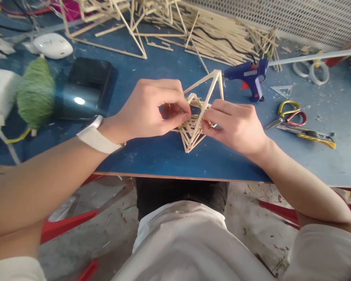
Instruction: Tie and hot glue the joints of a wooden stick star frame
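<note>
A small frame of thin wooden sticks (212,84), built of triangles, rests on the blue table (163,156) in front of me. My left hand (152,107) pinches at the frame's middle, where a strand of green yarn (190,102) is wrapped around the sticks. My right hand (235,125) grips the frame from the right side with fingers pressed together on a stick. Both hands are closed on the frame. A white band sits on my left wrist.
A blue glue gun (250,76) lies behind the frame. Scissors (286,115) and a yellow cutter (312,136) lie to the right, tape rolls (312,71) further back. A green yarn ball (35,93), a dark box (84,89) and a stick pile (219,35) are at the left and back.
</note>
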Tool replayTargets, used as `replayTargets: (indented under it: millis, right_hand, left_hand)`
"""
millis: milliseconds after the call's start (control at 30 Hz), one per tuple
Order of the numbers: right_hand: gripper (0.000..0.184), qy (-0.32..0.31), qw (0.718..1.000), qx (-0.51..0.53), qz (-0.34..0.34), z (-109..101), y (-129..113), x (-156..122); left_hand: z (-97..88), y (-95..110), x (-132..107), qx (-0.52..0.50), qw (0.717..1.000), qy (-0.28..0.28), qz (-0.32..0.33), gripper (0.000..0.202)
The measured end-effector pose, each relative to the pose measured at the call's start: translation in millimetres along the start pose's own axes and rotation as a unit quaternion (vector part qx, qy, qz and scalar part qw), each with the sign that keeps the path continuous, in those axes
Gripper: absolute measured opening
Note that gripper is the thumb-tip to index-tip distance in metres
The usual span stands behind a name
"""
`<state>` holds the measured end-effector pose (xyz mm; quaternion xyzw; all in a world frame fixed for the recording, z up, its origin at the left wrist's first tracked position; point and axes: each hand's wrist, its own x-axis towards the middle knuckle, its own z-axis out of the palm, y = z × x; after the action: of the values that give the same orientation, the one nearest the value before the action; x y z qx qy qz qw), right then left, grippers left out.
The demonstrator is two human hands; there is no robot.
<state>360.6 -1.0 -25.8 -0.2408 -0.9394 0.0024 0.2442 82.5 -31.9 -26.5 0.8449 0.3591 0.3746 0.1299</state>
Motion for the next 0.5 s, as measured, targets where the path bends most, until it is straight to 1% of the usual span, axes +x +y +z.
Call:
replayTargets:
  millis: [67, 200, 333, 433, 500]
  right_hand:
    - [0.034, -0.011, 1.0, 0.022, 0.005, -3, 1, 0]
    - [0.027, -0.011, 0.998, 0.066, 0.0, -9, 6, -3]
    - [0.028, -0.011, 1.0, -0.002, 0.005, -13, 9, -8]
    - [0.032, 0.001, 0.998, -0.053, -0.043, -15, 10, -8]
    - [0.03, 0.028, 0.994, -0.064, -0.08, -15, 10, -8]
  left_hand:
    - [-0.7, 2, 0, 0.006, 1.0, 0.001, -0.001, 0.018]
    - [-1.6, 4, 0, 0.015, 1.0, -0.006, 0.0, 0.018]
    - [-1.2, 4, 0, 0.01, 1.0, -0.002, -0.001, 0.017]
    - [-0.9, 3, 0, 0.005, 1.0, -0.002, -0.006, 0.019]
    - [-1.1, 2, 0, 0.001, 1.0, -0.002, -0.001, 0.02]
